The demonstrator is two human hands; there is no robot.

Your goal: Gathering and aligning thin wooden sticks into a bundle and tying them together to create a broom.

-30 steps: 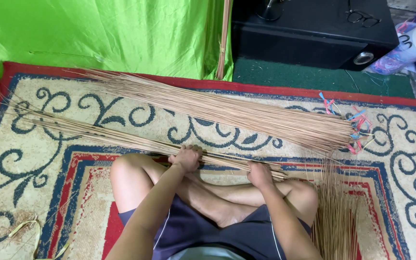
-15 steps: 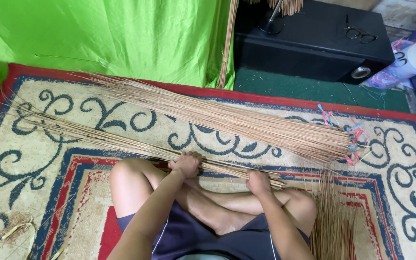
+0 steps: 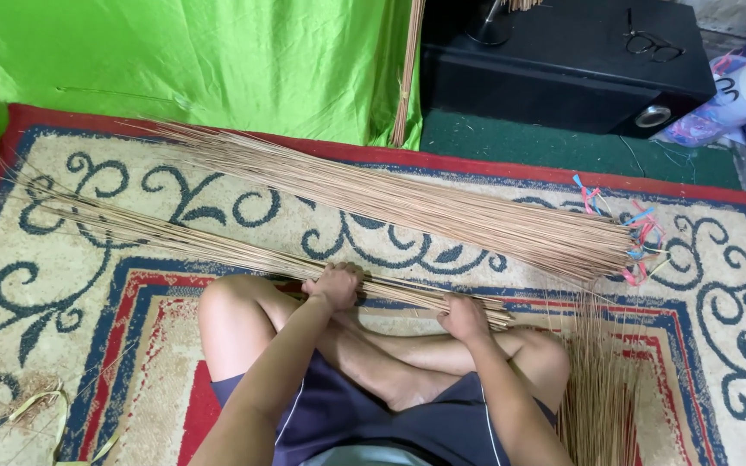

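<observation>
- The left hand (image 3: 335, 285) was clenched around a slim bundle of long tan palm-rib sticks (image 3: 218, 250), at the centre of the frame, just over the crossed legs.
- The right hand (image 3: 463, 316) gripped the same bundle near its blunt, thick end, right of centre, fingers wrapped over the top.
- The bundle lay low across the patterned cream, blue and red rug (image 3: 45, 285), its thin tips fanning off toward the left edge of the frame.
- By the look of it, these sticks would be light and springy, each one thin enough to snap if bent hard; loose ones would likely slide out of a slack grip. The thick end, where they pack tight, looked the surest place to hold.
- A larger sheaf of the same tan sticks (image 3: 407, 203) lay apart across the middle of the frame, coloured ties (image 3: 641, 237) at its right end.
- More sticks (image 3: 602, 388) stood at lower right, cut off by the bottom edge.
- Whether anything bound the held bundle was hard to make out; the palms and fingertips were hidden underneath.
- A green cloth (image 3: 174, 60) filled the upper left.
</observation>
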